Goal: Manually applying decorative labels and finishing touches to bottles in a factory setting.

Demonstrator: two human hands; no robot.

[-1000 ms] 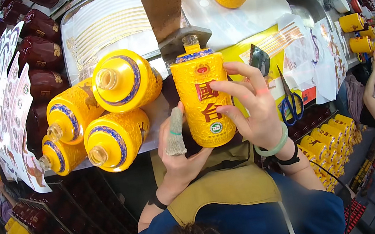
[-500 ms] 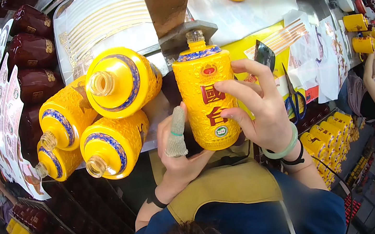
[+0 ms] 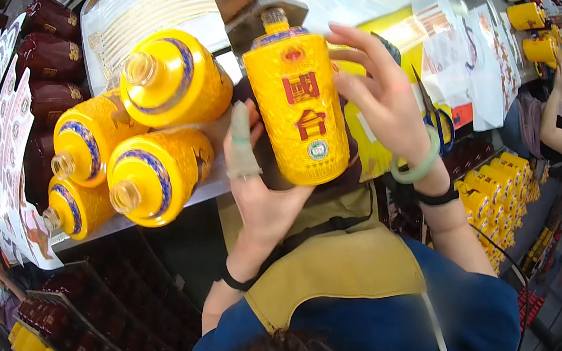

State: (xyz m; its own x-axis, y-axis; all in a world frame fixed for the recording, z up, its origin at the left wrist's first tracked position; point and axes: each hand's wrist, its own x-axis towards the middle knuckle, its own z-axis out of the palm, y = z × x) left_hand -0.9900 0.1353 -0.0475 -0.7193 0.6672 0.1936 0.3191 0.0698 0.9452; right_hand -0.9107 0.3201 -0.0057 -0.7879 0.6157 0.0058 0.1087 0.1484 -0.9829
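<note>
The tall yellow bottle (image 3: pixel 296 104) is held upright at the bench's near edge, its neck tucked under the metal press head (image 3: pixel 262 15). It is cupped low by the left hand (image 3: pixel 258 193) – fingers pressed to its side, one wearing a finger cot (image 3: pixel 241 141). The right hand (image 3: pixel 382 98) is wrapped loosely round the upper body, fingers partly spread. The bottle is best kept plumb and centred – any tilt likely seats the top crooked. Beyond, four capless yellow bottles (image 3: pixel 144 134) lie stacked on their sides

One upright yellow bottle (image 3: pixel 297 111), four yellow bottles lying on the table (image 3: pixel 149 166), one pair of scissors (image 3: pixel 436 119)
</note>
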